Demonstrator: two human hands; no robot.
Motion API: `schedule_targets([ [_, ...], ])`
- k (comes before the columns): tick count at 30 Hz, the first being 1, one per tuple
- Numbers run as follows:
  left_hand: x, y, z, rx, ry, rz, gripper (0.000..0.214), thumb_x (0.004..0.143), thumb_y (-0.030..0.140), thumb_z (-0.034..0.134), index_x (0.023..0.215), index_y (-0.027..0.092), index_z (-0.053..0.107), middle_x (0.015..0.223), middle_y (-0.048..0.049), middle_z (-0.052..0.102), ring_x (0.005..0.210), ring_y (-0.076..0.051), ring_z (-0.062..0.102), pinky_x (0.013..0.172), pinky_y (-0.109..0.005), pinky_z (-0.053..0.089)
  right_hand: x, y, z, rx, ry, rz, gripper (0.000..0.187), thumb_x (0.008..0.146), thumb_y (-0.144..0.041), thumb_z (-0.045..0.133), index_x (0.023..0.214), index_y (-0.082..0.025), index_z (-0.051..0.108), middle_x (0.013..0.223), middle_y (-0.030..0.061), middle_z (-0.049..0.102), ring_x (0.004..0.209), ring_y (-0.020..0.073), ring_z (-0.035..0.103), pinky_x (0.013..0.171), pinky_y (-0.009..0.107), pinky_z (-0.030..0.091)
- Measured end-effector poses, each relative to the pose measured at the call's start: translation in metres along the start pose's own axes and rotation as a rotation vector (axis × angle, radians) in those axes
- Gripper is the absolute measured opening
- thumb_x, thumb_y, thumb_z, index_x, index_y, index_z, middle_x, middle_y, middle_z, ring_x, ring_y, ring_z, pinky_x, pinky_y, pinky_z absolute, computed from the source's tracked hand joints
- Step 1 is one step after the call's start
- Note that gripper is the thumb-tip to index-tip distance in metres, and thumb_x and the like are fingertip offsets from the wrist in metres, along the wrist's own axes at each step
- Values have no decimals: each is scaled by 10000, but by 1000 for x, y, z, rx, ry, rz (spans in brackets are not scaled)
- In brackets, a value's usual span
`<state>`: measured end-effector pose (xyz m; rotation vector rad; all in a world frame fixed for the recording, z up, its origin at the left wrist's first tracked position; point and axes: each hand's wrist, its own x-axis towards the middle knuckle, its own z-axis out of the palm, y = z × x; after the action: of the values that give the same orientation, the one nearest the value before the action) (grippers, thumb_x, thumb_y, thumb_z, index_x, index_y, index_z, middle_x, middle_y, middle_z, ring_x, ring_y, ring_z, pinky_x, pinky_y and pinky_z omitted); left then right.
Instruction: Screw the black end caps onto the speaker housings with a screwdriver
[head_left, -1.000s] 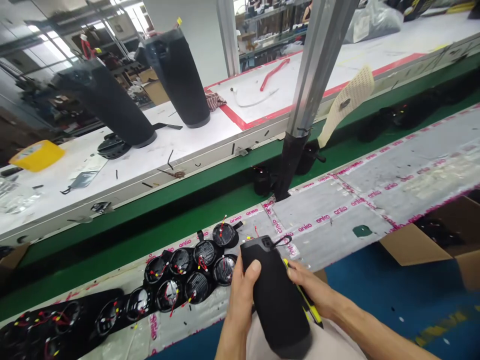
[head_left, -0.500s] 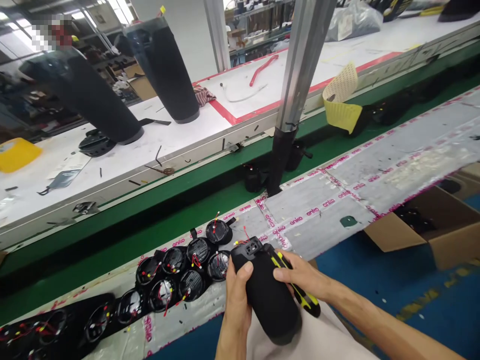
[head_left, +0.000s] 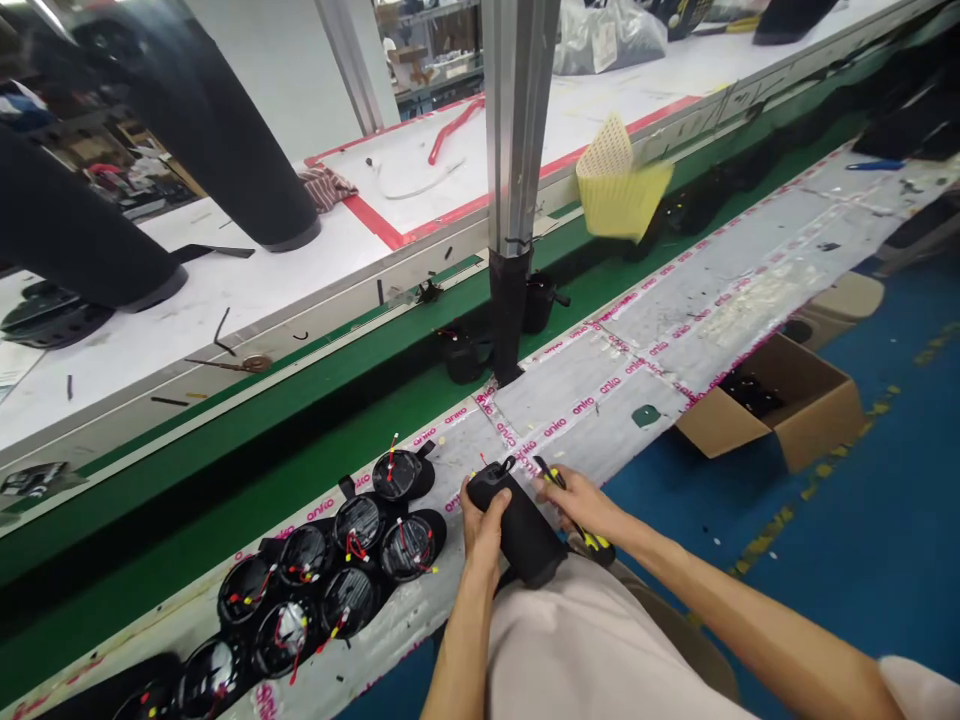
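Two things held: left hand [head_left: 480, 528] wraps black speaker [head_left: 523, 522] at near table [head_left: 600, 425] edge, right hand [head_left: 580, 503] clutches yellow-black screwdriver [head_left: 598, 543] beside it.

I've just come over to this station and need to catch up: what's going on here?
A person seated at the bench grips a black cylindrical speaker in the left hand, resting its lower end on their lap. The right hand holds a yellow-and-black screwdriver right beside the speaker. To the left, round black parts with red and yellow wires lie clustered on the taped work surface. An open cardboard box sits on the floor to the right.
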<state>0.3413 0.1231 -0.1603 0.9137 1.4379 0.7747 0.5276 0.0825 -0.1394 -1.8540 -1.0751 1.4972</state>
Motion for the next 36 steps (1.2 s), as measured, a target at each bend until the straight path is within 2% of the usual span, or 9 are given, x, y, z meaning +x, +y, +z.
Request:
schedule_targets([
  [2,10,-11,2,120,3,-41,838,762,387,736,1460,157,334,1247,-161,672,1145,-281,668,1012,-427,506,-8,6,2,-225,142,-65,290,1008,-402,367,1115,-182,523,805,27,661,670,195,631,647,303,428],
  [3,14,-15,2,179,4,-54,870,738,366,755,1456,139,320,1261,-180,652,1172,-297,649,1036,-443,485,-12,8,5,-339,155,-101,280,1014,-356,341,1142,-180,518,833,41,677,735,211,654,685,310,421],
  [6,19,-24,4,334,3,-47,852,674,307,795,1396,133,377,1327,-206,589,1286,-340,561,1119,-485,401,-20,10,17,-651,75,-139,295,1033,-316,342,1227,-174,512,910,77,720,851,241,687,720,311,391],
  [8,19,-27,3,406,3,-29,813,673,301,792,1374,141,412,1416,-218,516,1394,-359,455,1178,-497,324,-16,10,26,-770,32,-134,285,1044,-301,353,1235,-171,520,977,104,737,883,249,699,715,308,378],
  [10,19,-28,1,452,-6,-19,792,707,322,767,1390,130,415,1477,-235,457,1443,-366,394,1202,-496,288,-10,11,34,-812,26,-112,270,1051,-272,344,1213,-162,530,981,123,742,862,257,708,694,311,369],
  [15,19,-32,-4,487,-32,-15,815,787,359,701,1476,113,341,1535,-248,426,1460,-343,400,1209,-473,300,1,14,47,-865,-4,-110,245,1070,-268,333,1178,-160,524,953,113,743,857,259,717,666,303,373],
  [25,19,-34,-2,513,-25,-11,863,774,350,709,1501,100,316,1575,-263,383,1495,-347,347,1227,-477,274,6,8,53,-963,-55,-140,205,1078,-274,350,1168,-179,508,1012,100,735,878,239,729,664,283,435],
  [29,19,-34,-1,539,-24,4,855,775,353,710,1498,126,315,1567,-237,404,1492,-340,353,1224,-467,281,7,10,55,-1005,-53,-129,209,1075,-278,345,1178,-177,496,971,119,733,858,252,733,664,289,465],
  [36,18,-32,6,615,-4,28,873,771,382,707,1489,83,312,1481,-271,456,1446,-387,396,1177,-508,344,7,12,63,-1074,-41,-78,269,1007,-93,321,1215,-136,486,995,165,715,875,270,735,699,314,521],
])
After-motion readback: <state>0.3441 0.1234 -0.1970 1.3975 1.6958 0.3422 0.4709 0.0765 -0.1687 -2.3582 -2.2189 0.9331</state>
